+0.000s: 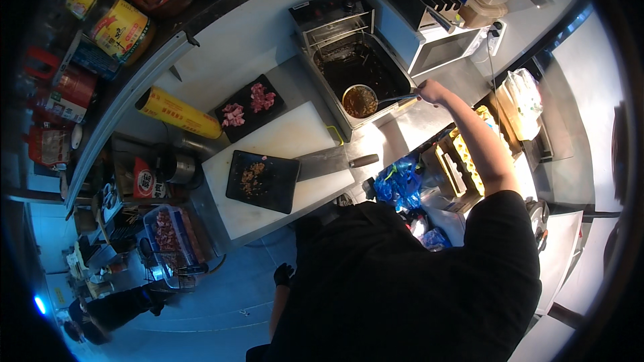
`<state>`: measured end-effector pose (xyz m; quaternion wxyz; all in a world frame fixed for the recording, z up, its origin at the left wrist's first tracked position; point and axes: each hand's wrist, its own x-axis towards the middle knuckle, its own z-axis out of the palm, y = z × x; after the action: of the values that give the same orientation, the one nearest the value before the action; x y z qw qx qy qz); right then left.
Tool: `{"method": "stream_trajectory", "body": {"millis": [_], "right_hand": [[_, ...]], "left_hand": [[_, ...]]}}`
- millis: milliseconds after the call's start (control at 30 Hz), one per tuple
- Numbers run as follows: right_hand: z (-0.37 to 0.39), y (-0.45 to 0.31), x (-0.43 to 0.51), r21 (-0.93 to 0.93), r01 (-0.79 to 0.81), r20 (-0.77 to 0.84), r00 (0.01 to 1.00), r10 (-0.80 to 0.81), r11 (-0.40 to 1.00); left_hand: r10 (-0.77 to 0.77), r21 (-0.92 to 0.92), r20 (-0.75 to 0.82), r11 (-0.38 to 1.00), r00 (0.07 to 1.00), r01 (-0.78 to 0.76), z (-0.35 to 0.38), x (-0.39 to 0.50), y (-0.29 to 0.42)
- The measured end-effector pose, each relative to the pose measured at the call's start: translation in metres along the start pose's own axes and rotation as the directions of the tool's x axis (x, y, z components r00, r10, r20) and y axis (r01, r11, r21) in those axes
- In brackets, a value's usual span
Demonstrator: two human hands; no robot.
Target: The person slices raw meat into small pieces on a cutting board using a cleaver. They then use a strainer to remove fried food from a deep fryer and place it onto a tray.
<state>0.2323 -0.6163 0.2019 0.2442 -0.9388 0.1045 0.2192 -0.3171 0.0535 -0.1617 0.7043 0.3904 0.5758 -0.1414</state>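
Note:
My bare right hand (432,93) grips the handle of a metal ladle or strainer (359,101). Its round bowl, holding brown bits, is over the near side of a deep fryer (322,88) with dark oil. My left hand (284,275), in a black glove, hangs low beside my body, away from the counter; its fingers look curled but are too small to read. Before me lies a white cutting board (282,123). On it rest a black tray (279,181) with fried brown bits and a cleaver (324,161), whose blade meets the tray's edge.
A second black tray (274,108) holds two piles of raw meat. Nearby stand a yellow film roll (178,113), a microwave (443,50) and a plastic tub of meat (168,231). Jars (121,32) line the shelf above. Another person (121,306) is at lower left.

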Motion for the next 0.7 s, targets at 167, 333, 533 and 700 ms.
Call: {"method": "stream_trajectory", "body": {"millis": [167,333,533,700], "right_hand": [[0.006,-0.001,0.002,0.089,-0.049,-0.018,0.999,0.05,0.995],[0.008,-0.007,0.001,0.099,-0.044,-0.005,0.999,0.045,0.994],[0.011,-0.014,0.006,0.111,-0.041,-0.003,0.999,0.041,0.993],[0.013,-0.019,0.01,0.126,-0.033,-0.027,0.999,0.037,0.992]], "left_hand": [[0.096,0.08,-0.001,0.992,0.995,-0.096,0.001,-0.003,0.001],[0.011,0.083,-0.055,0.997,0.998,-0.007,0.001,-0.007,0.006],[0.096,0.01,-0.002,0.995,0.995,-0.096,0.0,-0.004,0.001],[0.089,-0.002,0.011,0.996,0.996,-0.089,-0.001,-0.001,-0.001]]}}
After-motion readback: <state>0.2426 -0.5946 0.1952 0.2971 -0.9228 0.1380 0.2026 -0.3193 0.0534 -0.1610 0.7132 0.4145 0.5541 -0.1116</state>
